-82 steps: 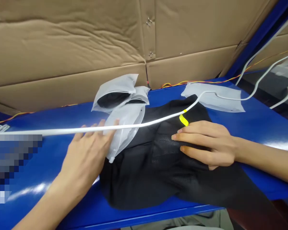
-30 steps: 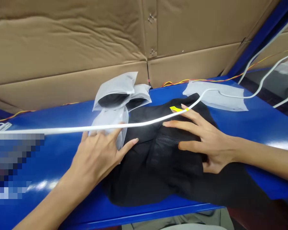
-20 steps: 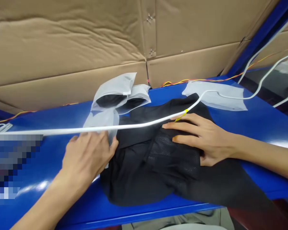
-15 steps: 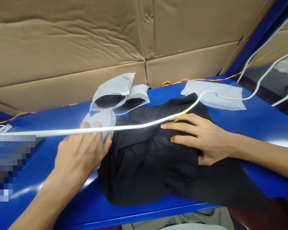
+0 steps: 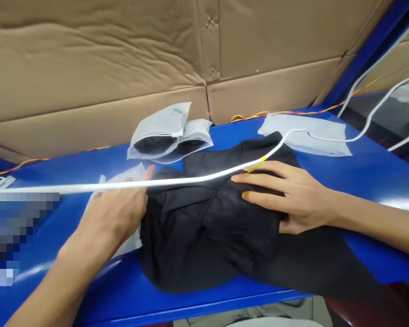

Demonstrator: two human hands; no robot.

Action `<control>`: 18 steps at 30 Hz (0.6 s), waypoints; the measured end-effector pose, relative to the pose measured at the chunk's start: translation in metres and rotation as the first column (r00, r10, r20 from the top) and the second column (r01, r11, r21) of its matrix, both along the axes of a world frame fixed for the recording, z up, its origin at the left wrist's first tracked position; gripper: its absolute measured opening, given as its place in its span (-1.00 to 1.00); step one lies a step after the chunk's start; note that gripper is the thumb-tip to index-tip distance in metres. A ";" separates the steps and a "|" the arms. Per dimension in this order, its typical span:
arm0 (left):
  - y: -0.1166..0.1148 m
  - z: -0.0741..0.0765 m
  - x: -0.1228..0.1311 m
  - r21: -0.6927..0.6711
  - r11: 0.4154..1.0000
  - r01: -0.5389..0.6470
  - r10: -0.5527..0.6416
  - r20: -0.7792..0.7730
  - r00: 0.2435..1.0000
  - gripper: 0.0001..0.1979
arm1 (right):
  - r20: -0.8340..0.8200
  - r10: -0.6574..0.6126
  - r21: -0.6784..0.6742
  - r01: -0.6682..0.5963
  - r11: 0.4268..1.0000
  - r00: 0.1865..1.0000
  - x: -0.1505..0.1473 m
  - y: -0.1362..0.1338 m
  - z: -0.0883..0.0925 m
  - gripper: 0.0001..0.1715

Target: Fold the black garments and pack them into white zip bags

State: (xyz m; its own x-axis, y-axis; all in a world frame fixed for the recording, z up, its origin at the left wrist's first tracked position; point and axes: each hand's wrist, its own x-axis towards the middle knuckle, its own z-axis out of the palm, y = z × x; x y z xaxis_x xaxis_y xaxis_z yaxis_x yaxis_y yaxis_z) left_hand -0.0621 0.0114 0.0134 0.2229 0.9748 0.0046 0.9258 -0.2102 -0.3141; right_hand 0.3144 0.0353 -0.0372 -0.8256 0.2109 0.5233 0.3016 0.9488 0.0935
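My left hand (image 5: 111,213) lies flat on a white translucent bag (image 5: 122,175), which sits beside the left side of a black mesh garment (image 5: 204,236). My right hand (image 5: 286,200) rests on the bunched garment with its fingers extended. A thin white cable (image 5: 177,180) runs across the garment, just above my right fingers. A small yellow tag (image 5: 255,167) shows under it. Two white bags holding something black (image 5: 155,131) lie at the back, and another flat white bag (image 5: 303,134) lies behind the garment.
Everything lies on a glossy blue table (image 5: 378,181) backed by a cardboard wall (image 5: 88,59). Thin red-yellow wires (image 5: 259,113) follow the table's back edge. The white cable loops off to the right. A pixelated patch covers the lower left.
My left hand has moved left, taking the white bag away from the garment's edge and flattening it on the table. My right hand has stayed on the garment, and the yellow tag has slipped under the cable.
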 end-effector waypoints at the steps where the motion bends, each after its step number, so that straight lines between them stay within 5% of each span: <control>1: 0.001 0.004 0.002 -0.005 1.000 -0.005 0.004 -0.047 0.999 -0.37 | -0.001 -0.005 0.001 0.005 1.000 1.000 0.000 0.000 0.000 -0.47; 7: 0.007 0.011 0.023 0.090 0.993 0.080 -0.071 -0.105 0.992 -0.40 | -0.029 -0.052 0.016 0.052 0.999 0.998 -0.004 -0.003 0.001 -0.50; 9: 0.007 0.007 0.032 0.067 0.981 0.181 -0.177 -0.053 0.983 -0.44 | -0.035 -0.075 0.024 0.076 0.997 0.997 -0.005 -0.003 0.001 -0.49; 13: 0.004 -0.008 0.048 -0.057 0.848 0.528 -0.500 0.246 0.830 -0.36 | -0.068 -0.114 0.039 0.117 0.992 0.991 -0.005 -0.006 0.000 -0.50; 18: 0.002 -0.018 0.053 -0.153 0.737 0.658 -0.567 0.388 0.726 -0.50 | -0.181 -0.201 0.092 0.220 0.971 0.963 -0.004 -0.012 0.002 -0.54</control>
State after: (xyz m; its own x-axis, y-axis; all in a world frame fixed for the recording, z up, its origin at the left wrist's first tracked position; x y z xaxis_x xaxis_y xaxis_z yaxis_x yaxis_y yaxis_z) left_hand -0.0093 0.0132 -0.0046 0.8022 0.5941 -0.0582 0.5968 -0.7954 0.1060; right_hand 0.3106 0.0229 -0.0349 -0.6664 0.3035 0.6811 0.5137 0.8489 0.1243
